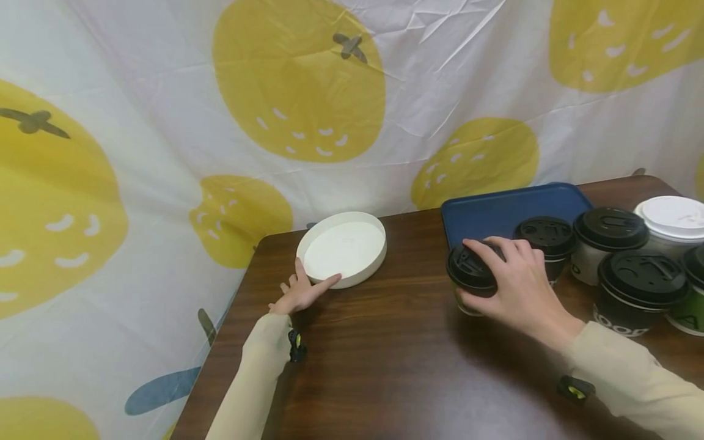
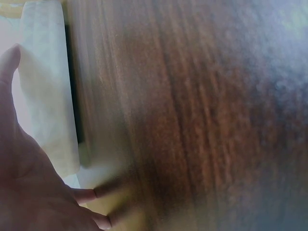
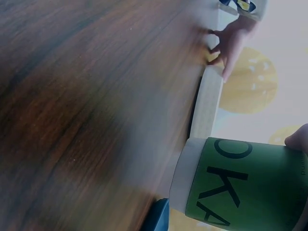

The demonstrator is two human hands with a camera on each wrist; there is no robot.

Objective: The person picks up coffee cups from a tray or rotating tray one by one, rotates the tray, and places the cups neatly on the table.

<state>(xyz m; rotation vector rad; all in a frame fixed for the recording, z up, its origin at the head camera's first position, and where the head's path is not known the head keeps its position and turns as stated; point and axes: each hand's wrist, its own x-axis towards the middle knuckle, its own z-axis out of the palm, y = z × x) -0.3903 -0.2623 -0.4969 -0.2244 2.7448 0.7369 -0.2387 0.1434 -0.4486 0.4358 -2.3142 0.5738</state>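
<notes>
My left hand (image 1: pixel 299 293) is at the near left side of a round white tray (image 1: pixel 357 281) with a low rim. Its fingers are spread, the thumb lying along the rim; in the left wrist view two other fingertips (image 2: pixel 86 195) are down at the tabletop. On the right, my right hand (image 1: pixel 522 287) grips a paper coffee cup (image 3: pixel 250 185) around its upper part. The cup has a black lid (image 1: pixel 467 269) and a green sleeve with dark letters. It is upright, in front of the blue tray's near left corner.
A blue rectangular tray (image 1: pixel 506 211) lies at the back of the brown wooden table (image 1: pixel 374 366). Several lidded cups crowd the right side, among them a black cup (image 1: pixel 638 293) and a white-lidded cup (image 1: pixel 673 220). A fruit-patterned cloth (image 1: pixel 412 110) hangs behind the table.
</notes>
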